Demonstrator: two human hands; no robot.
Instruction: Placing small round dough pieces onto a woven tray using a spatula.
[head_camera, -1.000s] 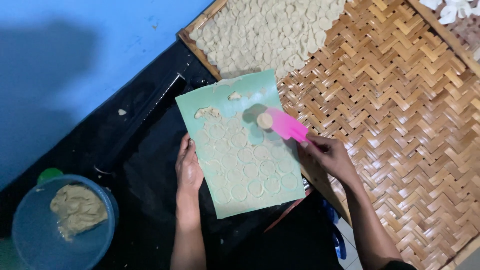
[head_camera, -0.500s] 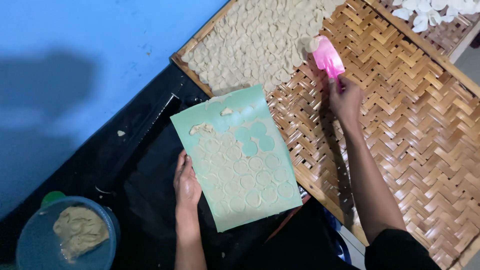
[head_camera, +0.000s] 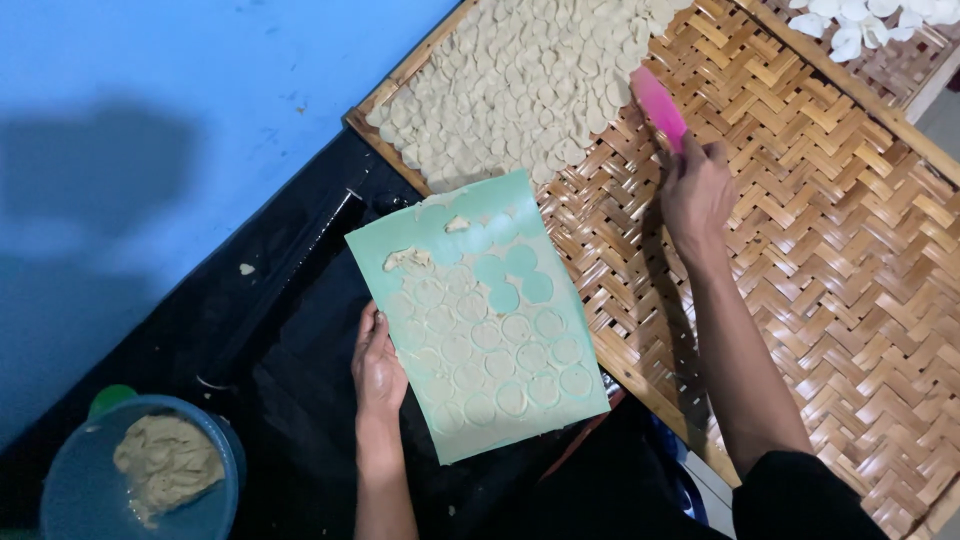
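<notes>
Seen from above: a broad woven bamboo tray (head_camera: 800, 260), its upper left corner packed with pale dough rounds (head_camera: 520, 80). Beside it, on black sheeting (head_camera: 290, 330), a green plastic mat (head_camera: 480, 320) printed with rows of thin dough circles, the top few spots bare. At lower left, a blue bowl (head_camera: 60, 500) holding a lump of dough (head_camera: 165, 462). Left hand (head_camera: 378, 368) flat on the mat's left edge, fingers curled under it. Right hand (head_camera: 695, 190) stretched over the tray, closed around the handle of a pink scraper (head_camera: 658, 107), blade at the edge of the rounds.
</notes>
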